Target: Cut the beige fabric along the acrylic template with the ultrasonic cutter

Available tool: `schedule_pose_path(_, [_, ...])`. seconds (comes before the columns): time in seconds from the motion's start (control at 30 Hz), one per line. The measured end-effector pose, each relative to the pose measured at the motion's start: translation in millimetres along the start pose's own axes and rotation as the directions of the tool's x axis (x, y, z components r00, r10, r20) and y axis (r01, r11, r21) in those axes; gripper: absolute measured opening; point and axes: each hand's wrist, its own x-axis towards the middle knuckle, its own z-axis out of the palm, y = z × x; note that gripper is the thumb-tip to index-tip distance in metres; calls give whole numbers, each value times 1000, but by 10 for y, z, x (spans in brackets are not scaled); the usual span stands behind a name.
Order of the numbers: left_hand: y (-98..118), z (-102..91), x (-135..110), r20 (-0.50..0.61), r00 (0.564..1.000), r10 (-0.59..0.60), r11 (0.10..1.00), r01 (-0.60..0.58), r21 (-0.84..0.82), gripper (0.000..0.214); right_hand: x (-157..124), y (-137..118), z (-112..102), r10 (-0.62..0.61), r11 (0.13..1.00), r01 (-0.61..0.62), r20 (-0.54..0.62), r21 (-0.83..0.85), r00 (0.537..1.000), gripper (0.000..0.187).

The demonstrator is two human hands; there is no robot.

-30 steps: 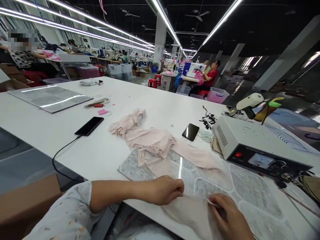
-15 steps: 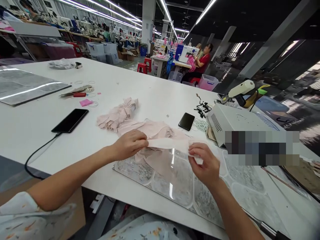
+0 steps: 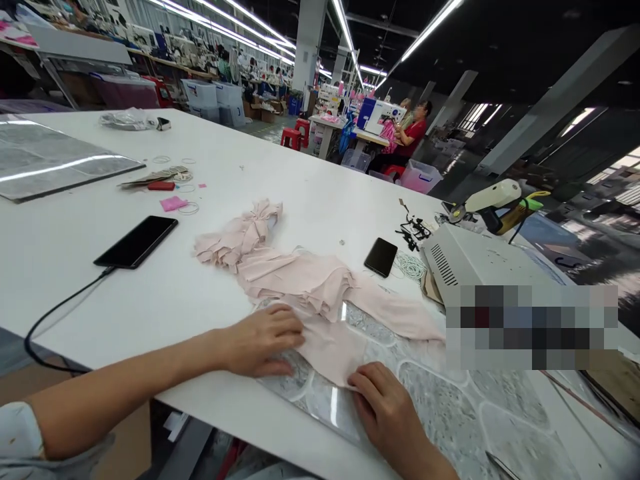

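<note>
A pale pink fabric piece (image 3: 327, 347) lies flat on a clear patterned template sheet (image 3: 435, 407) near the table's front edge. My left hand (image 3: 263, 340) rests flat on the piece's left edge, fingers stretched out. My right hand (image 3: 385, 403) presses its lower right corner, fingers lying flat. Just behind them sits a heap of several more pink fabric pieces (image 3: 295, 273), with a bunched bundle (image 3: 240, 237) at its far left.
A black phone on a cable (image 3: 136, 241) lies left, a second phone (image 3: 381, 256) right of the heap. A white machine box (image 3: 475, 257) with a handheld tool (image 3: 493, 200) stands at the right. Far left lies a second clear sheet (image 3: 55, 167). A seated person in red (image 3: 413, 133) works beyond.
Half a second ago both hands held the pink piece stretched in the air above the sheet. Now the piece lies flat on the template and both hands press it down.
</note>
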Motion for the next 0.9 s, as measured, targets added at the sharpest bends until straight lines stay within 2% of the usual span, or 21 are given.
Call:
schedule_pose_path(0.07, [93,110,91,-34,999,14,1000,-14,-9,48,71,-19,-34,20,998,-21,6,60,1000,21])
schedule_pose_path(0.13, [179,234,192,-66,998,-4,999,1,-45,50,181,-67,-123,114,967,-125,62,223,992,13])
schedule_pose_path(0.2, [238,316,280,-57,992,-111,989,105,-107,33,326,-120,-255,211,906,-249,143,344,967,10])
schedule_pose_path(0.27, [250,307,327,-23,954,-300,926,285,-246,26,499,-146,-400,333,820,-394,214,414,918,19])
schedule_pose_path(0.33, [203,184,318,7,885,-465,826,437,-356,25,687,-130,-525,425,703,-476,223,529,877,26])
schedule_pose_path(0.43, [3,-167,237,9,809,-587,757,553,-349,26,992,-34,-614,487,559,-517,248,648,838,30])
schedule_pose_path(0.47, [-98,-304,210,0,792,-610,748,576,-330,28,1101,13,-608,505,540,-525,246,658,828,29])
schedule_pose_path(0.57, [-464,-664,191,-5,763,-646,741,625,-247,32,1440,207,-493,554,555,-549,215,624,804,25])
schedule_pose_path(0.67, [-790,-839,272,26,762,-647,754,644,-131,30,1678,511,-345,620,604,-595,156,531,769,26])
schedule_pose_path(0.77, [-874,-820,442,-34,768,-640,768,640,-19,33,1601,854,-325,683,659,-638,38,398,729,34])
schedule_pose_path(0.83, [-772,-724,622,-47,814,-579,814,580,30,32,1340,1021,-385,705,673,-669,2,314,710,34])
schedule_pose_path(0.9, [-599,-570,870,26,922,-387,912,378,160,27,978,1111,-460,713,683,-692,-9,234,701,34])
